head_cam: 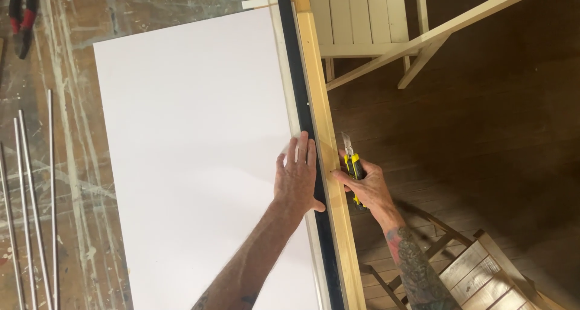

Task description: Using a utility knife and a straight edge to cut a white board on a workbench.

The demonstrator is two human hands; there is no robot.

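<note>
Under the flat, spread left hand (296,180) lay a black straightedge (302,114) and white board (193,159); the right hand (368,189) gripped a yellow utility knife (352,165).

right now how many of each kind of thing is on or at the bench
large white rectangular board: 1
long black metal straightedge: 1
yellow-and-black utility knife: 1
thin metal rods: 4
red-and-black pliers: 1
total: 8

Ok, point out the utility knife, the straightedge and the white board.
utility knife (352,165), head view, yellow-black handle.
straightedge (300,86), head view, dark strip's upper stretch.
white board (193,141), head view, bare middle.
</note>
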